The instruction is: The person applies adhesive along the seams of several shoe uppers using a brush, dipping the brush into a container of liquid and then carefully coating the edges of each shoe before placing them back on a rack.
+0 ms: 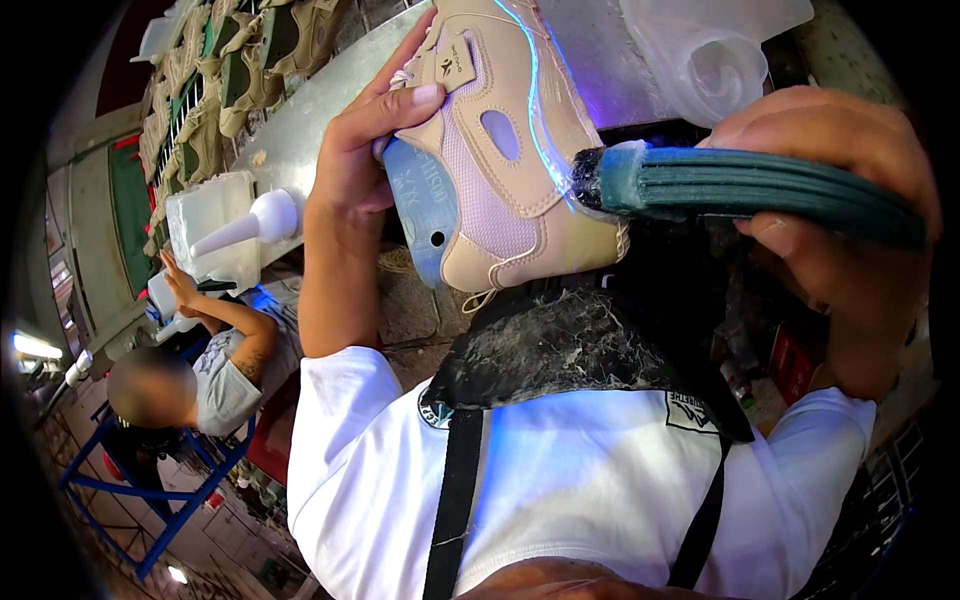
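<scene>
My left hand grips a beige shoe upper stretched on a blue shoe last, thumb lying on the collar by the lace area. The shoe lies on its side, heel towards me. In my right hand is a brush with a ribbed dark green handle, fingers wrapped round it. Its dark, crusted bristles touch the upper's lower edge near the heel. From there a wet line glowing blue runs along the side towards the toe, which the frame's top edge cuts off.
A metal worktable carries a translucent container with a white nozzle at left and a clear plastic jug at right. Shoe uppers hang on a rack at far left. Another person in a grey shirt sits beyond a blue metal frame.
</scene>
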`<state>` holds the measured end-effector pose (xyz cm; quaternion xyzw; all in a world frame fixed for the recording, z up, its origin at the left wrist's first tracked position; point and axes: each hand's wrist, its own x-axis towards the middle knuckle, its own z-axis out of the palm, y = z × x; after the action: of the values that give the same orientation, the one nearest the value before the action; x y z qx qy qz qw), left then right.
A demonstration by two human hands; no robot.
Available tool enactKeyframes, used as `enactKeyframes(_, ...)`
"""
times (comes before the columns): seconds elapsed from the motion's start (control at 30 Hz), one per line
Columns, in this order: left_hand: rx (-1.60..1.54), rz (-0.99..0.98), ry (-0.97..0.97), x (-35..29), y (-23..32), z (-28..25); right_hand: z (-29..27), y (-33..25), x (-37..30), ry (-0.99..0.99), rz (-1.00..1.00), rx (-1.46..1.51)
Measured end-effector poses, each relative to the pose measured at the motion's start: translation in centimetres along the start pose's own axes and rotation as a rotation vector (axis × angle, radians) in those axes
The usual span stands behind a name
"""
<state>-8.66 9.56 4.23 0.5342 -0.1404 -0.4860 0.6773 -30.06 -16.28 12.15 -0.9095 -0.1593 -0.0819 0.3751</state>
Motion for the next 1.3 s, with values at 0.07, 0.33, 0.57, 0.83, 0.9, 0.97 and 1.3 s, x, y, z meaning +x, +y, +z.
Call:
enactKeyframes(0.07,-0.030,-0.005,0.029,-0.2,0.2,0.2,-0.7,0.5,0.2,-0.032,-0.022,0.029)
enactKeyframes(0.33,-0.170,-0.074,0.014,-0.1,0.5,-0.4,-1.9,1.6,0.1,-0.075,-0.104,0.003)
enactKeyframes(0.57,-0.360,-0.138,0.025,-0.9,0.7,0.2,-4.4,1.0,1.5,-0.195,-0.131,-0.149)
enactKeyframes(0.83,-0.666,-0.242,-0.017,-0.5,-1.0,-1.0,-6.2,2.2,2.0,-0.297,-0.215,-0.197)
enactKeyframes(0.9,-0.704,-0.212,0.012,-1.0,-1.3,0.0,-6.1,2.6,2.0,-0.274,-0.215,-0.152)
enactKeyframes(0.97,-0.663,-0.158,0.124,-2.0,-1.1,0.7,-5.7,3.3,2.6,-0.252,-0.239,-0.085)
enactKeyframes(1.3,-0.887,-0.382,0.212,-3.9,-2.7,2.8,-3.9,5.9,7.3,-0.167,-0.219,0.336)
